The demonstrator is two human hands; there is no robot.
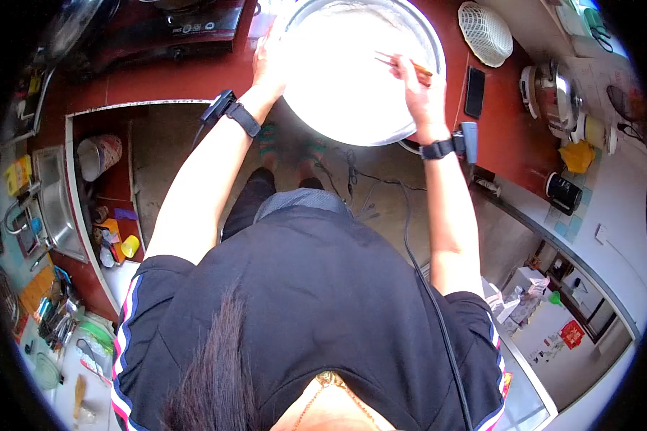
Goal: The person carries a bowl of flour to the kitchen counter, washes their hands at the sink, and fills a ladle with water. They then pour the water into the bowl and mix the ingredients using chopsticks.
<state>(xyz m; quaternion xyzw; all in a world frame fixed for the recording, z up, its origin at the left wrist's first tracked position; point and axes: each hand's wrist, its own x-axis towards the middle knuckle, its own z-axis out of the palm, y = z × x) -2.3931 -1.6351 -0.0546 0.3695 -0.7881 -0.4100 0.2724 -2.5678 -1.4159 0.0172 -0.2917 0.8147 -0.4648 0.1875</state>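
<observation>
A large metal basin [438,54] with bright white contents is at the top centre, over the edge of the red counter. Against its left rim rests my left hand [268,66], its fingers along the outside. My right hand [424,93] is closed round wooden chopsticks [418,67] above the basin's right side, their tips pointing left over the white contents. Glare hides the detail of what the basin holds.
A black cooktop [183,36] lies left of the basin. To the right are a white woven basket [486,34], a phone [474,92], a glass-lidded pot [553,93] and a black cup [563,192]. A black cable [410,237] runs down beside my right arm.
</observation>
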